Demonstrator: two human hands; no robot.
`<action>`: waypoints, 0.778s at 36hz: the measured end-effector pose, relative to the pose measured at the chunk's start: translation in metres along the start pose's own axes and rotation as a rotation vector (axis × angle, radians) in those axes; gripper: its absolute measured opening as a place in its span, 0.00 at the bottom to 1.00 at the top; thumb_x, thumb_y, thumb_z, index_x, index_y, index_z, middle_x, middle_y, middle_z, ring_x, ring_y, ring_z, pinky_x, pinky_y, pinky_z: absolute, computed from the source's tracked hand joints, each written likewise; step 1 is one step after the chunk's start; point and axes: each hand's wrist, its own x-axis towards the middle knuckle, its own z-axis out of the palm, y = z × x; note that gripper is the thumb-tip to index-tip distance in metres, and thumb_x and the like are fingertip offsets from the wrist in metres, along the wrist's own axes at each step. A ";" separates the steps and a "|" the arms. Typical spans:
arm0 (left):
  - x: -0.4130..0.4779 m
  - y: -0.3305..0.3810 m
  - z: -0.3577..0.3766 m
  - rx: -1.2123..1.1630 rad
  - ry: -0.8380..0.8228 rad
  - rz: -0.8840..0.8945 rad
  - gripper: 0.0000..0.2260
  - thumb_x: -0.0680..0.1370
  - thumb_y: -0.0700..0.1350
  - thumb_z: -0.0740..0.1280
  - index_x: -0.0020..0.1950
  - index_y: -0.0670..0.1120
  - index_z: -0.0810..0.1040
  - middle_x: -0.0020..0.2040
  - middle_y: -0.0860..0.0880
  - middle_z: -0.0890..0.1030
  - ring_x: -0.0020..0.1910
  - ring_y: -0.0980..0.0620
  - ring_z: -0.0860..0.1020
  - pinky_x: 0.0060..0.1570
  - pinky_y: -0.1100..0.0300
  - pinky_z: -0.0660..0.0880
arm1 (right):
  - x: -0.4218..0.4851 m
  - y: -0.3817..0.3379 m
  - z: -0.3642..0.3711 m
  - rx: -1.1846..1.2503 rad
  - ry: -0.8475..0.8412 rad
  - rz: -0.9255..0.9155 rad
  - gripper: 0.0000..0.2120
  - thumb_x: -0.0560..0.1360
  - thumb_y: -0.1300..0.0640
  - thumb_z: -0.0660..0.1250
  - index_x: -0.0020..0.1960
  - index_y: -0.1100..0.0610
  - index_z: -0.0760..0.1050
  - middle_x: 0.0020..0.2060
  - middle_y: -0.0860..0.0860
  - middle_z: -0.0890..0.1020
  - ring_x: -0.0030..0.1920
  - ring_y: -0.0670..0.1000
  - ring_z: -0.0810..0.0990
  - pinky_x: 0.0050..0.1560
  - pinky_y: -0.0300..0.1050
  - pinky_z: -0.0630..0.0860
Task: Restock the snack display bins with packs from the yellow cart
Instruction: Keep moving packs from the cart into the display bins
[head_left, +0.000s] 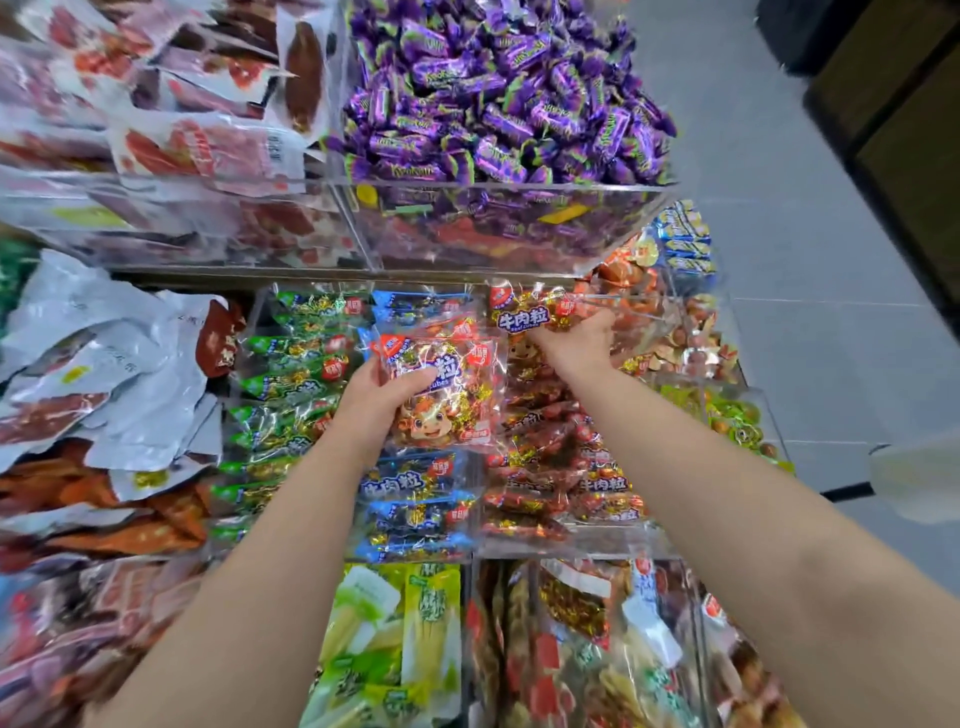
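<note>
1. Red beef-cube pack (444, 395) sits in the left hand (374, 400), thumb across its front and fingers curled behind, held upright with its long axis running top to bottom, over the divider between the blue-pack bin (415, 499) and the red-pack bin (561, 467).
2. A second red pack (524, 312) is at the far edge of the red-pack bin, where the right hand (576, 340) presses or grips it from below (the fingers are hidden behind the pack, so I cannot tell whether they are closed on it).
3. The held pack's home lies just to its right: the left hand is the one carrying it, and judging from this, the coming move is a short shift rightward and down into the red row, behind the right hand's pack.
4. Around them, the green-pack bin (291, 395) stands left of the blue one, and purple candies (498, 93) fill the upper tier.
5. No yellow cart is in view.
</note>
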 end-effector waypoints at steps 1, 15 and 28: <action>0.000 0.000 0.000 0.000 0.004 0.002 0.32 0.59 0.59 0.78 0.60 0.52 0.75 0.56 0.47 0.83 0.55 0.43 0.82 0.59 0.40 0.75 | -0.001 0.001 0.002 -0.024 0.074 -0.011 0.40 0.67 0.47 0.75 0.67 0.60 0.55 0.62 0.57 0.65 0.61 0.56 0.67 0.58 0.49 0.68; -0.011 0.008 0.004 -0.029 -0.025 0.031 0.51 0.52 0.63 0.80 0.71 0.48 0.68 0.64 0.47 0.78 0.62 0.43 0.77 0.65 0.39 0.69 | -0.046 0.021 -0.020 0.339 -0.127 -0.117 0.07 0.75 0.47 0.66 0.43 0.50 0.75 0.39 0.46 0.79 0.41 0.48 0.78 0.42 0.42 0.75; -0.017 0.013 0.026 0.148 -0.020 0.042 0.21 0.70 0.53 0.76 0.58 0.51 0.73 0.51 0.54 0.82 0.45 0.57 0.82 0.40 0.63 0.77 | -0.097 0.030 -0.025 0.217 -0.494 -0.213 0.23 0.68 0.49 0.75 0.60 0.49 0.70 0.45 0.43 0.79 0.48 0.46 0.82 0.49 0.40 0.76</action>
